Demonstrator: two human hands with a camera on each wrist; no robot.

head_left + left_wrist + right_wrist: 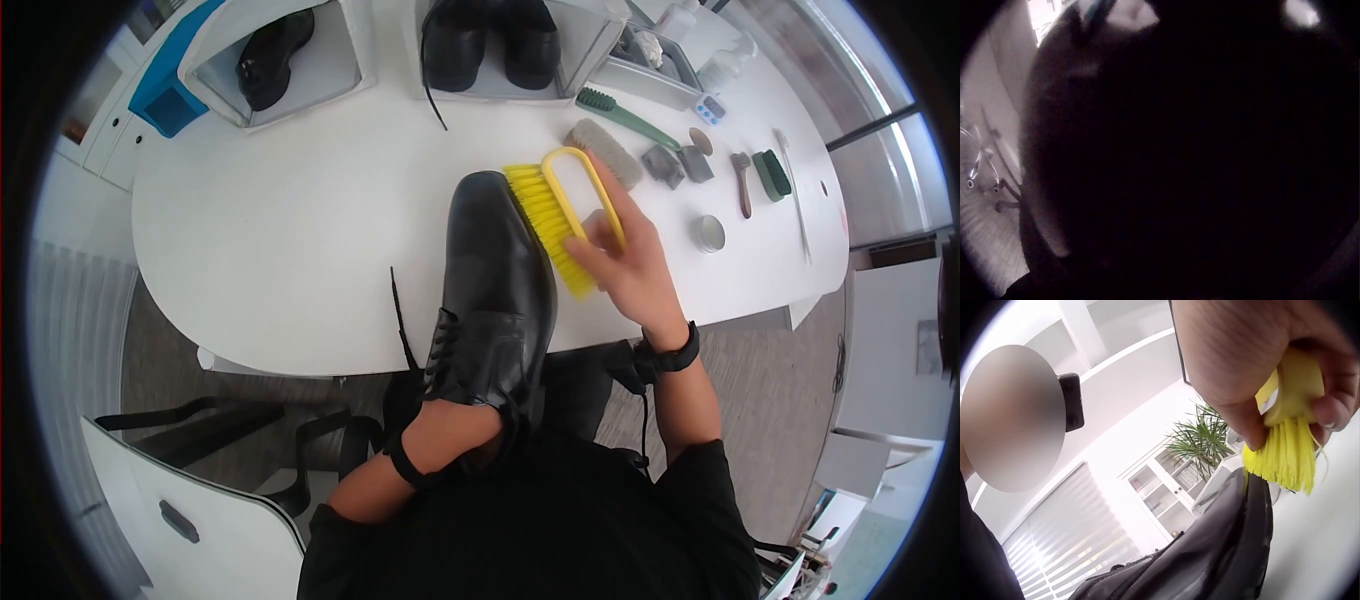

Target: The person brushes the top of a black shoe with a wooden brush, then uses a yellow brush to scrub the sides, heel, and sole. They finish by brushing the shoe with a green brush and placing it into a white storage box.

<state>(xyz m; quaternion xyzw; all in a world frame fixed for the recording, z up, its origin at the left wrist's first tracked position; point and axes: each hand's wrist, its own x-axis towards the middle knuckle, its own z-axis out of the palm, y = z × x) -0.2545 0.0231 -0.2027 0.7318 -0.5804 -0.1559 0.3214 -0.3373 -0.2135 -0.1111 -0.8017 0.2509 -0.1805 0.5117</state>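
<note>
1. Black short-sleeved shirt (530, 520), nearest the camera, filling the lower middle of the head view.
2. Black lace-up dress shoe (495, 260) just beyond, toe pointing away, set over the near edge of the white surface (270, 230), with a loose lace end to its left.
3. Left grip (455, 428) sunk into the shoe's opening, fingers hidden; cannot tell whether spread or curled. Left wrist view almost wholly dark.
4. Right grip (632, 262) pinching a yellow loop-handled brush (545, 215) between thumb and fingers, bristles against the shoe's right side near the toe.
5. Just past the brush: a pale-bristled brush (610, 150), a long-handled green brush (640, 122) and two grey blocks (662, 165).
6. Farther right: a small brown-handled brush (743, 188), a green-bristled brush (773, 176), a thin white stick (796, 195) and, closer in, a round tin (711, 234).
7. Along the far side: a single black shoe (270, 60) inside a white box (330, 60), a black pair (455, 50) inside another, and a metal tray (645, 92) to their right.
8. Behind the shoe in the right wrist view: a leafy plant (1200, 440) and a glass-doored cabinet (1163, 487).
</note>
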